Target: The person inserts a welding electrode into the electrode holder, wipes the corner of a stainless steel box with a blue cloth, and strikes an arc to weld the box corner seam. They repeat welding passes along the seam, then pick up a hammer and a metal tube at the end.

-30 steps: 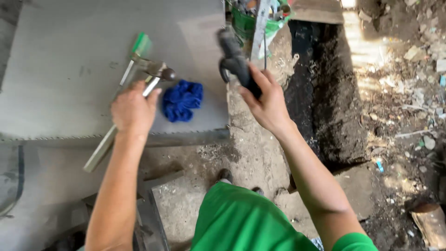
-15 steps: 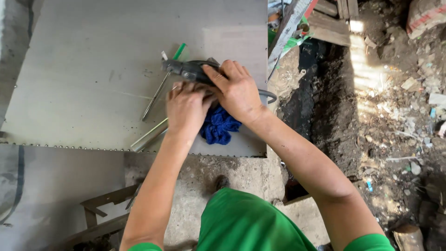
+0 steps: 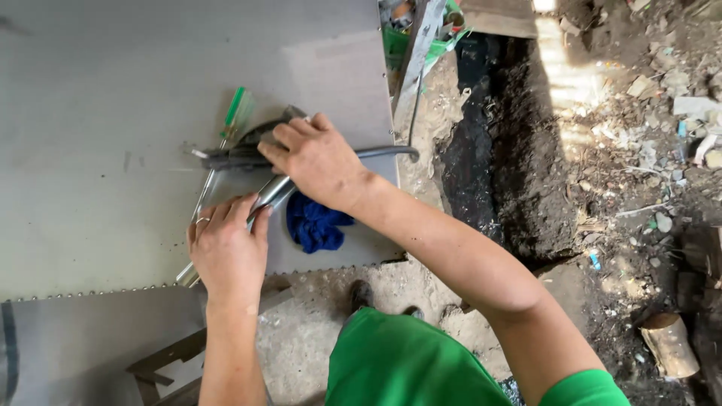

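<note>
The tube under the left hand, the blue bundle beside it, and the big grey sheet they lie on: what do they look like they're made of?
Tube: probably metal, with a bright, polished silver shine along its round length; the left hand grips it.
Blue bundle: soft cloth or yarn, matte and crumpled into folds.
Grey sheet: likely thin sheet metal or board, with a flat dull surface and a row of small fasteners along the near edge.

Left of and above the screwdriver (image 3: 229,119) the tabletop (image 3: 90,90) is left bare; passage just below it is blocked by the pipe (image 3: 267,197) and the blue cloth (image 3: 316,225).
</note>
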